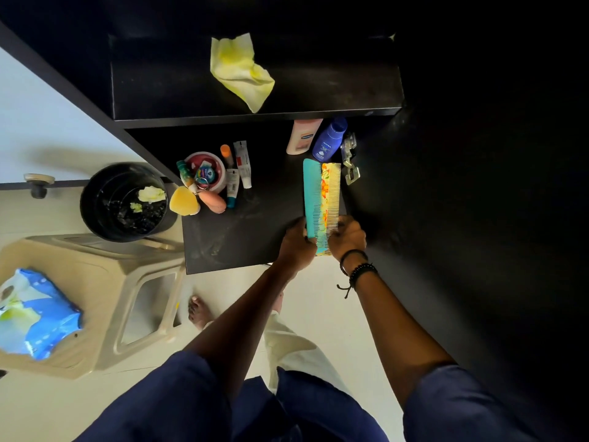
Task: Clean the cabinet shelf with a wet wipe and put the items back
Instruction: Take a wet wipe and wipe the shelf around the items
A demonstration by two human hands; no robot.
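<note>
Two combs lie side by side over the lower black shelf point(242, 224): a teal comb point(311, 193) and a yellow flowered comb point(331, 193). My left hand point(296, 244) grips the teal comb's near end. My right hand point(347, 237) grips the flowered comb's near end. A crumpled yellowish wet wipe point(240, 70) rests on the upper black shelf point(334, 87). Behind the combs stand a pink lotion bottle point(302, 135) and a blue Nivea bottle point(330, 138). At the shelf's left lie a bowl of small items point(207, 170), tubes point(243, 162) and sponges point(184, 202).
A black bin point(122, 202) with used wipes in it stands on the floor left of the cabinet. A beige plastic stool point(105, 301) carries a blue wet-wipe pack point(35, 314). A metal hinge point(350, 157) sits at the shelf's right. My bare foot point(199, 311) is below.
</note>
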